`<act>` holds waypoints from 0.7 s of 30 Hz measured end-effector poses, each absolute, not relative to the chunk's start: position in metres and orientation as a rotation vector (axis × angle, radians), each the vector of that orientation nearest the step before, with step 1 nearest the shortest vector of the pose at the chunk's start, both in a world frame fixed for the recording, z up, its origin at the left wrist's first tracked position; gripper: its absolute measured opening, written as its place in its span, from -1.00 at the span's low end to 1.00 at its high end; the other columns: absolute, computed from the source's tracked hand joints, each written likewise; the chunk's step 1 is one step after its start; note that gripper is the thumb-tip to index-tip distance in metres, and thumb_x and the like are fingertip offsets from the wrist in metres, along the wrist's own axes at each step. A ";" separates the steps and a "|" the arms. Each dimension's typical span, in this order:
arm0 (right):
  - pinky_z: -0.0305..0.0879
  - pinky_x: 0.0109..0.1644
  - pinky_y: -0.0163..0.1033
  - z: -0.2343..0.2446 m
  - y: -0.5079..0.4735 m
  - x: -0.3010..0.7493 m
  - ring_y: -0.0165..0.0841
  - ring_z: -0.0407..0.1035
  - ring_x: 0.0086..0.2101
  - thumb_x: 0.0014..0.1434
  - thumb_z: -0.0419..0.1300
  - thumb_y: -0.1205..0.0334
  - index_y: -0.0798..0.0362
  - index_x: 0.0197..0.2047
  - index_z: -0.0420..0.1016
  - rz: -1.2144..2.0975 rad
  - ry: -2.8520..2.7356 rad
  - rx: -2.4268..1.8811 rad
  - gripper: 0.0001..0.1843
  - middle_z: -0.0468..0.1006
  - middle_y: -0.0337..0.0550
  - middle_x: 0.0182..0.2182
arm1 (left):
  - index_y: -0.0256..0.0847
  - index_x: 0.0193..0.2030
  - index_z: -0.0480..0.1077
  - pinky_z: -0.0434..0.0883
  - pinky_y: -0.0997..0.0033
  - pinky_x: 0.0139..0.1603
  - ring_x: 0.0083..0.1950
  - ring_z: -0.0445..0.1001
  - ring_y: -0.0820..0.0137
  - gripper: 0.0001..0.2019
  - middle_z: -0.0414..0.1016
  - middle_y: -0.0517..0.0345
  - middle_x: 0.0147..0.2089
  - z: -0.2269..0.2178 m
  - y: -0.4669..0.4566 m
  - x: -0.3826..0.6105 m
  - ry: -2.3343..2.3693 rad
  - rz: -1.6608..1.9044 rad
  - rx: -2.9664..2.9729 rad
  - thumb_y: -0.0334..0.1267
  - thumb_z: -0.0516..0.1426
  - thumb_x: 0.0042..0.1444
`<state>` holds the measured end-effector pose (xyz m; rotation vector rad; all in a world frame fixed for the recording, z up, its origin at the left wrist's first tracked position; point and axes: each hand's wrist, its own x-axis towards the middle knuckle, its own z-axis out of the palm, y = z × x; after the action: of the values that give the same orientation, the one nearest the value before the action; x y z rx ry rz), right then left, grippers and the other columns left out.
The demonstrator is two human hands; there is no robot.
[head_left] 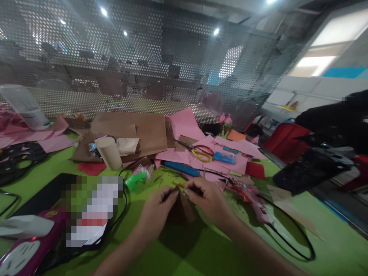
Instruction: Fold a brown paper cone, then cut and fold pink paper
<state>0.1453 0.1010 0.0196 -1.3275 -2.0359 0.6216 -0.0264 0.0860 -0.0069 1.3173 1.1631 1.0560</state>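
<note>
On my feed the left hand (161, 207) pinches a folded piece of brown paper (186, 209) just above the green tabletop (179, 262), between both hands. The right hand (207, 197) is drawn in at the paper's upper edge, though I cannot tell what its fingertips grasp; beyond it I see a pink glue gun (260, 207) and yellow-handled scissors (203, 156).

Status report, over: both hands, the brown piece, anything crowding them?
Left hand and right hand pinching brown piece. Its contact with table unclear in shadow. Blue handle lying just beyond; pink corded tool off to the right.
</note>
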 end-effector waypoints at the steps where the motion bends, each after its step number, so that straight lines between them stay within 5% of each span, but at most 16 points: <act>1: 0.16 -0.36 -0.34 0.019 0.102 0.146 -0.39 0.34 -0.42 0.19 0.12 0.32 0.05 -0.39 0.43 0.614 -2.009 -1.340 -0.87 0.48 -0.26 -0.47 | -0.20 -0.42 0.45 0.23 0.41 -0.32 -0.32 0.37 0.30 -0.78 0.46 0.16 -0.42 -0.007 0.086 -0.027 1.169 1.059 1.321 -0.13 0.09 0.10; 7: 0.18 -0.37 -0.33 0.022 0.099 0.144 -0.39 0.33 -0.45 0.27 0.11 0.15 0.04 -0.36 0.41 0.680 -1.987 -1.317 -0.80 0.46 -0.26 -0.50 | -0.20 -0.45 0.42 0.20 0.44 -0.38 -0.39 0.34 0.33 -0.79 0.42 0.19 -0.47 -0.008 0.086 -0.025 1.175 1.081 1.312 -0.15 0.08 0.08; 12: 0.16 -0.34 -0.32 0.019 0.099 0.143 -0.39 0.33 -0.43 0.21 0.13 0.30 0.04 -0.40 0.39 0.626 -2.028 -1.304 -0.86 0.47 -0.26 -0.50 | -0.21 -0.44 0.43 0.24 0.41 -0.34 -0.36 0.36 0.31 -0.82 0.46 0.16 -0.43 -0.009 0.085 -0.026 1.198 1.075 1.372 -0.18 0.09 0.06; 21: 0.19 -0.32 -0.32 0.020 0.099 0.144 -0.38 0.35 -0.40 0.21 0.15 0.26 0.04 -0.36 0.43 0.643 -2.040 -1.283 -0.89 0.49 -0.26 -0.45 | -0.21 -0.45 0.45 0.24 0.43 -0.35 -0.37 0.37 0.33 -0.82 0.46 0.19 -0.45 -0.009 0.086 -0.026 1.192 1.088 1.314 -0.17 0.12 0.03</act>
<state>0.1437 0.0995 0.0201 -1.2832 -2.0402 0.6429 -0.0259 0.0862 -0.0092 1.3144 1.1923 1.0877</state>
